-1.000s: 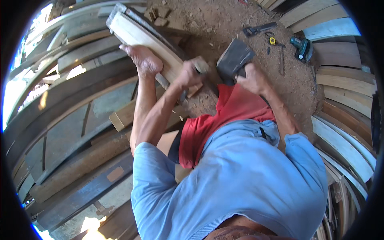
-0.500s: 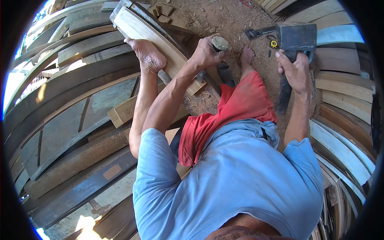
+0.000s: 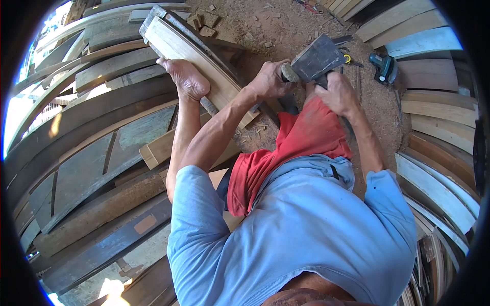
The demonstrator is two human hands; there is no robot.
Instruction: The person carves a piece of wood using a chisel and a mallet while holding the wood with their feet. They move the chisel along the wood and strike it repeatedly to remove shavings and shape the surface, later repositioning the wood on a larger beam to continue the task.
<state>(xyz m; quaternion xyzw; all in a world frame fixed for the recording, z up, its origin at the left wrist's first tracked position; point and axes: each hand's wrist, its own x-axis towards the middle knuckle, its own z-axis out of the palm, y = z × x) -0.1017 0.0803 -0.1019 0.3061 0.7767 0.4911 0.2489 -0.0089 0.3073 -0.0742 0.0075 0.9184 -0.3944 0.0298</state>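
My left hand [image 3: 268, 81] is wrapped round what looks like a chisel, its worn round handle end [image 3: 289, 72] facing up; the blade is hidden below. My right hand [image 3: 339, 97] grips the handle of a dark, block-headed mallet [image 3: 317, 57]. The mallet's head is right beside the chisel's handle end and seems to touch it. A pale wooden board [image 3: 191, 56] slants away at the left of the chisel, lying against a darker beam. My bare left foot [image 3: 188, 79] rests on that board.
Stacked planks [image 3: 117, 97] fill the left side, and more boards [image 3: 434, 109] lie along the right. A green-and-black power tool [image 3: 384, 67] and a yellow tape measure [image 3: 347, 58] lie on the sawdust-covered floor. Wood offcuts [image 3: 206, 20] are scattered beyond the board.
My right hand has swung the mallet leftward, from out at the right to the chisel's handle end. My left hand has stayed nearly in place. The green-and-black tool now shows fully.
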